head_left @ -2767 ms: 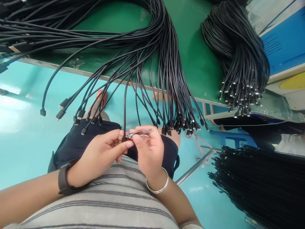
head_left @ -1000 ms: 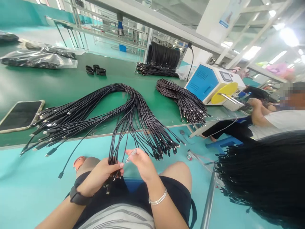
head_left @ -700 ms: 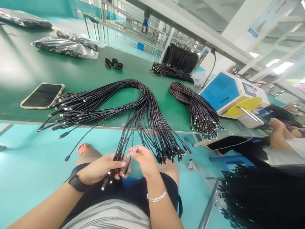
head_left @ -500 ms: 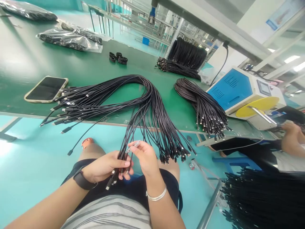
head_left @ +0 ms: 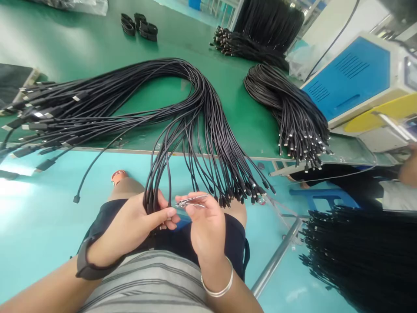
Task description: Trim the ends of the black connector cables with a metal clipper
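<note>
My left hand (head_left: 143, 219) is closed around several black cables (head_left: 151, 178) near their connector ends, below the table's front edge. One cable end stands apart at its fingertips, and the plugs inside the palm are mostly hidden. Between thumb and fingers, my right hand (head_left: 206, 221) grips silver nail clippers (head_left: 193, 201), whose jaws point left at that cable end, almost touching it. The held cables belong to a large bundle (head_left: 195, 93) curving over the green table, with plugs spread at the left and more ends hanging over the edge.
Another cable bundle (head_left: 273, 91) lies at the right beside a blue and white machine (head_left: 352, 78). Small black coils (head_left: 148, 30) and a phone (head_left: 14, 82) are on the table. Dark cables hang at lower right near a metal rail (head_left: 276, 261); a co-worker's arm (head_left: 408, 169) shows at the edge.
The view has dropped and come closer to the table. The nail clippers have turned to point left, level with the cable end at my left fingertips. The held plugs now sit deeper in my left hand.
</note>
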`<state>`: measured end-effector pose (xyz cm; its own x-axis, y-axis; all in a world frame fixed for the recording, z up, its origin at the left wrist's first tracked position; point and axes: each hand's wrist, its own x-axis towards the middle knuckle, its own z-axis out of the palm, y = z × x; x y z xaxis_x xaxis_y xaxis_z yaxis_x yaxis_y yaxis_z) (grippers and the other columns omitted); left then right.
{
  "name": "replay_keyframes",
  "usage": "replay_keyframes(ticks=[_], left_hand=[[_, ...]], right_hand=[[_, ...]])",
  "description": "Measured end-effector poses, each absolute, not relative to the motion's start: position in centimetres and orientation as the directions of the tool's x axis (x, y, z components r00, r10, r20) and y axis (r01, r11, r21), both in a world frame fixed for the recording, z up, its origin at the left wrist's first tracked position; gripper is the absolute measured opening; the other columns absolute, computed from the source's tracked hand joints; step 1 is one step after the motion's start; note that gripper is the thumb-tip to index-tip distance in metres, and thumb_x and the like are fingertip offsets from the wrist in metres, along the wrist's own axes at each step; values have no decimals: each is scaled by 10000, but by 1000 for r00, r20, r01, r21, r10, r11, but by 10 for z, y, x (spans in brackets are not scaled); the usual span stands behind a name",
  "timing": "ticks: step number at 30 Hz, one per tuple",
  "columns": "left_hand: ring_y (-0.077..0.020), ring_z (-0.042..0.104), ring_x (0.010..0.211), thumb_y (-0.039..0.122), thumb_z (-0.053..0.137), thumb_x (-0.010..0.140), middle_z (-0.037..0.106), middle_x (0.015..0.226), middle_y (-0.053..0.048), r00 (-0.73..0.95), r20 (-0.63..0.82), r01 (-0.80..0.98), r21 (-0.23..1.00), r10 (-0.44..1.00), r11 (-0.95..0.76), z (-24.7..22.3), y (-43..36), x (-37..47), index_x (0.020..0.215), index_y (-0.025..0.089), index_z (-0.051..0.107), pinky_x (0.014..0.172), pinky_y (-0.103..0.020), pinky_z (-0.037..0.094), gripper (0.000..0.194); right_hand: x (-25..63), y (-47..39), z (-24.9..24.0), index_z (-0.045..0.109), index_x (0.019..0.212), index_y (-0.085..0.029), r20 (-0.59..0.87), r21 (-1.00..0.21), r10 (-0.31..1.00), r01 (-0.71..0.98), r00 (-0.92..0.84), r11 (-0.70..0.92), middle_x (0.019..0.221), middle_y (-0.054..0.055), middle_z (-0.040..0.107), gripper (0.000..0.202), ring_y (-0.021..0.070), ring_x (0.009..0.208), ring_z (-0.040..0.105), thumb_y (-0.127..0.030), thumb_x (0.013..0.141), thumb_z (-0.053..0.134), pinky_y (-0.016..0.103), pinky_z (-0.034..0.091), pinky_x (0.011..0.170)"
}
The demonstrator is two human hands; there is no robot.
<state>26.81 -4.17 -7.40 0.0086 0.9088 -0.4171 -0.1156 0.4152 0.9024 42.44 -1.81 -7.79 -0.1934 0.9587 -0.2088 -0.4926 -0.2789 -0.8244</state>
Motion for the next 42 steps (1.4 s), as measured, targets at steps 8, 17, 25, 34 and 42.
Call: replay_keyframes(ticks=[8,17,25,34,42], left_hand=[[-256,731,608,443,858,685,745,661,-34,-24,-439,-152,889,898,431,-72,-39,273,759,222,549,576,-344,621,387],[-239,710,579,451,829,711,743,654,-55,-20,-452,-86,890,892,448,-68,-40,273,747,213,560,558,-331,599,361],[-189,667,545,371,868,689,714,638,-13,-21,-504,-173,852,863,494,-76,-47,275,777,213,540,515,-280,553,374],[-232,726,733,418,782,797,766,837,-72,36,-477,-247,847,878,470,-70,-46,267,815,187,658,601,-287,587,263],[-203,691,700,409,741,841,738,775,-56,67,-456,-217,862,888,459,-71,-45,264,805,185,680,616,-274,576,235]], right_hand=[[421,-13,-74,740,859,-235,-255,-773,945,-544,-205,-327,816,-7,786,163,181,783,773,-244,727,835,269,636,661],[421,-15,-75,708,861,-210,-323,-811,934,-463,-154,-357,797,18,786,229,193,760,767,-339,724,839,327,647,732],[418,-15,-76,642,908,-220,-371,-753,913,-521,-170,-403,834,12,752,321,216,733,770,-400,726,835,390,664,737],[419,-13,-76,678,903,-219,-325,-756,919,-524,-221,-393,847,3,757,267,195,830,772,-370,747,834,325,635,780],[417,-12,-75,692,898,-226,-303,-797,927,-475,-220,-373,842,3,772,252,191,850,769,-356,741,839,319,633,769]])
